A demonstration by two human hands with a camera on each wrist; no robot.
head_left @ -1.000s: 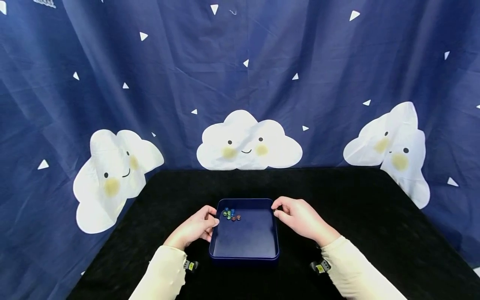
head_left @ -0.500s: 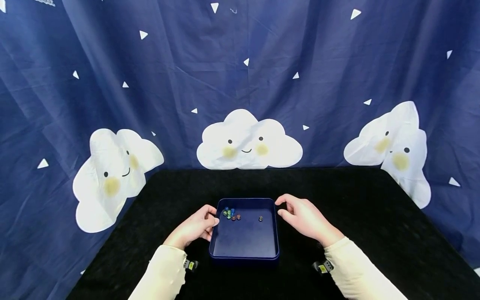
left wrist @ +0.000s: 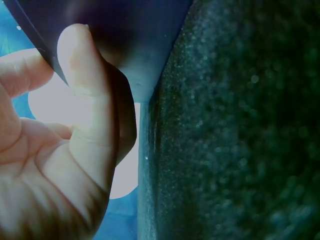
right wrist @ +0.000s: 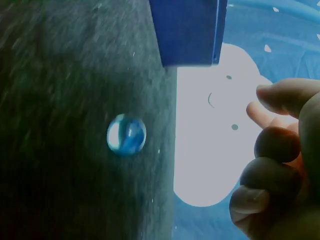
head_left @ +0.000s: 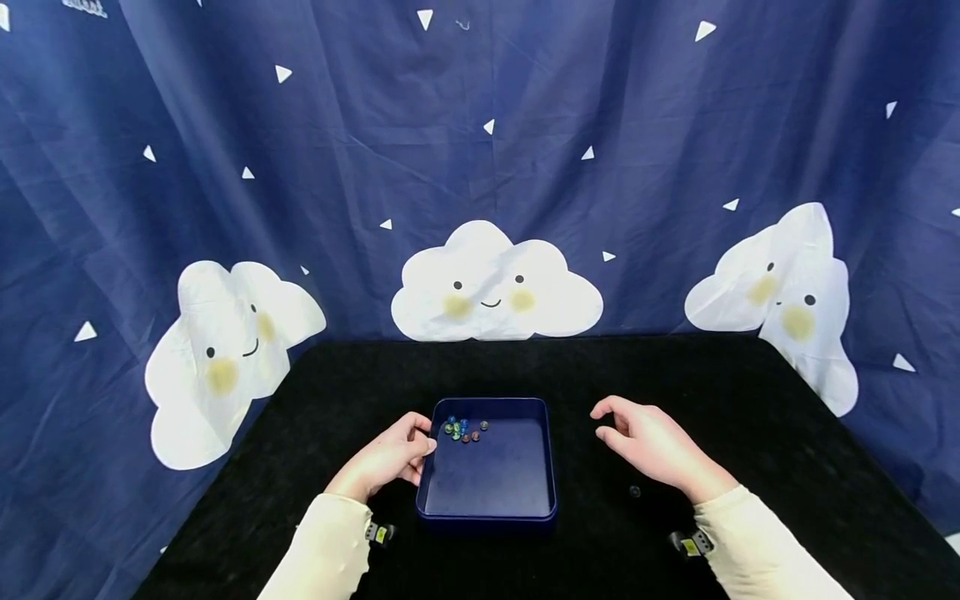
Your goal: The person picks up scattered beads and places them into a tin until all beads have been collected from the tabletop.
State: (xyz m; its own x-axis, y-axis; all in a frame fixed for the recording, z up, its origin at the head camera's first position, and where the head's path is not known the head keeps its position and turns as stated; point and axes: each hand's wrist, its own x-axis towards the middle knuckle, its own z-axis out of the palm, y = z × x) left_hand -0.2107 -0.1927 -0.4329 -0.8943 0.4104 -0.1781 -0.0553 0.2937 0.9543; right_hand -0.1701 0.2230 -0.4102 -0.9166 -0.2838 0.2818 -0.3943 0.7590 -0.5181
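A lone blue marble (right wrist: 126, 134) lies loose on the black table (head_left: 750, 433), just in front of the right hand (head_left: 656, 446), and nothing there would stop it if a sleeve or wrist nudged it; I judge it could roll off the near edge. That hand hovers above the cloth well right of the tray, fingers loosely curled and holding nothing, as far as the blurred wrist view lets me tell. The left hand (head_left: 390, 457) pinches the left wall of the blue tray (head_left: 487, 504), thumb (left wrist: 82, 70) against its side. A jerk there could tip it and scatter the marbles (head_left: 465, 428) clustered in its far left corner.
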